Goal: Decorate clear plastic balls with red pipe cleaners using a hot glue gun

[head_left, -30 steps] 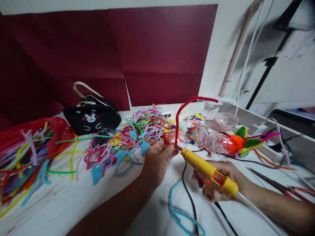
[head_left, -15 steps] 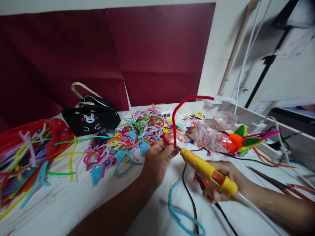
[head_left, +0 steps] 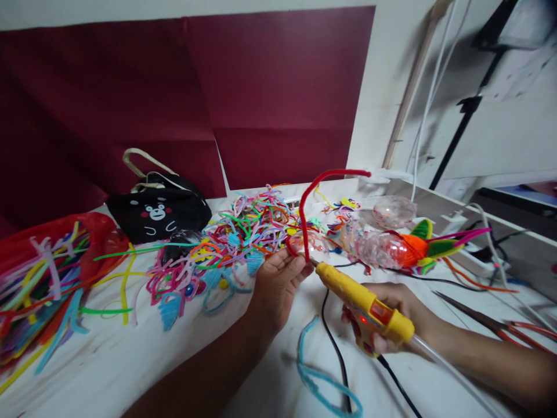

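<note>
Left of centre we see a bear-faced black bag (head_left: 183, 212), set before maroon sheeting (head_left: 278, 75) that fills much of the upper frame. We also see a black stand (head_left: 470, 105) at upper right and orange-handled scissors (head_left: 483, 319) at lower right.

The red pipe cleaner (head_left: 303, 220) is fuzzy and matt; the yellow glue gun (head_left: 348, 287) is hard plastic, with a smooth, translucent stick (head_left: 448, 367); the black bag (head_left: 130, 215) looks like soft, matt cloth; the red bag (head_left: 104, 232) is thin, glossy plastic; the scissors' blades (head_left: 472, 313) are dark metal; the clear bundle (head_left: 369, 247) is shiny, crinkled plastic; the tabletop (head_left: 174, 360) is smooth.
</note>
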